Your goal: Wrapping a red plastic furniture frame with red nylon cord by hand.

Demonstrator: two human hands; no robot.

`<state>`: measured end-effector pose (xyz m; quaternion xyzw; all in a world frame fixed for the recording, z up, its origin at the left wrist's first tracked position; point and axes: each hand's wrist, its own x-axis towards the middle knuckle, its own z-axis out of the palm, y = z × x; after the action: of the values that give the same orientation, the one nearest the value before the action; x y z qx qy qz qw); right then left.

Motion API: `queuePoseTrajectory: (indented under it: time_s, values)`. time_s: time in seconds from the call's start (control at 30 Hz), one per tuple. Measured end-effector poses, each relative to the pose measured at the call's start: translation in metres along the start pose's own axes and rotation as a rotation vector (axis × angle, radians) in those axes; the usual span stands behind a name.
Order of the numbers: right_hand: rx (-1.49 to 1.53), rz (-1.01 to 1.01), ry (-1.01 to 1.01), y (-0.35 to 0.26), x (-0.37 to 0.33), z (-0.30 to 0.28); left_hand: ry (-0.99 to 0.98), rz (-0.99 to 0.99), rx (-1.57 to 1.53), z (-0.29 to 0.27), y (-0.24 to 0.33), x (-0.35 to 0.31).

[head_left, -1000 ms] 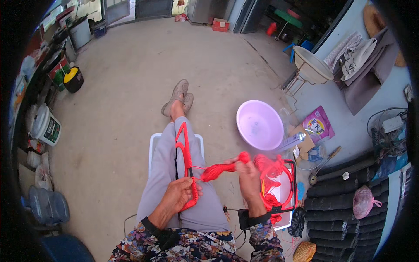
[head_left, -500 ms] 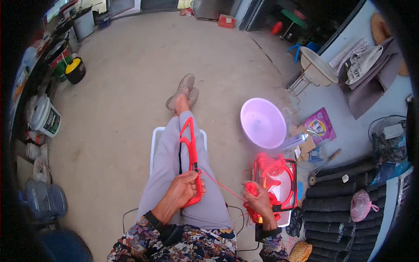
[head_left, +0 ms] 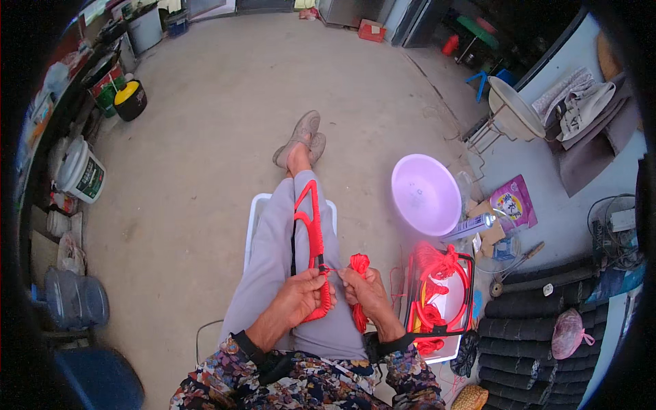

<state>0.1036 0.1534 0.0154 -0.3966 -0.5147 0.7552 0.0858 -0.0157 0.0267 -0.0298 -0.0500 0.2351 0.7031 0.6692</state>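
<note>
- The left hand point(head_left: 294, 299) is closed, with thumb and fingers pinching the near part of the red-wrapped frame point(head_left: 316, 236).
- The right hand point(head_left: 367, 294), just right of it, is curled around a red cord bundle point(head_left: 359, 320) that sticks out beyond the hand at its far and near ends; the fingertips meet near a thin strand by the frame.
- The frame lies over the grey trouser legs point(head_left: 263, 273), its long axis running near to far; the left hand touches it, while the right is close beside.
- It looks slim and bent: pointed at the far end, dark-banded midway, ribbed with tight red winding at the near end.
- Farther right, a white bin point(head_left: 447, 353) holds more red cord point(head_left: 432, 316).
</note>
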Motion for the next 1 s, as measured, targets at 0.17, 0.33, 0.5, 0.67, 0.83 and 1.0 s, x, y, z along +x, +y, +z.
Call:
queuePoseTrajectory:
  time_s: [0.17,0.33,0.5,0.67,0.83,1.0]
  values:
    - [-0.003,-0.056,-0.107,-0.034,-0.009,0.026,0.004,0.041,-0.019,0.002,-0.001,-0.001]
    - [-0.213,-0.172,-0.189,-0.043,-0.013,0.041,0.143,0.077,0.001,0.010,-0.007,0.005]
    - [-0.454,-0.219,-0.166,-0.061,-0.022,0.037,0.372,0.600,0.848,0.023,0.002,-0.003]
    - [-0.620,-0.424,-0.132,-0.058,-0.021,0.024,0.247,0.867,1.174,0.015,0.010,0.015]
    - [-1.046,-0.355,0.004,-0.049,-0.033,-0.003,0.413,0.442,0.483,0.016,0.028,0.007]
    - [-1.269,-0.435,-0.167,0.003,-0.020,-0.005,0.495,0.383,0.569,0.012,0.025,0.002]
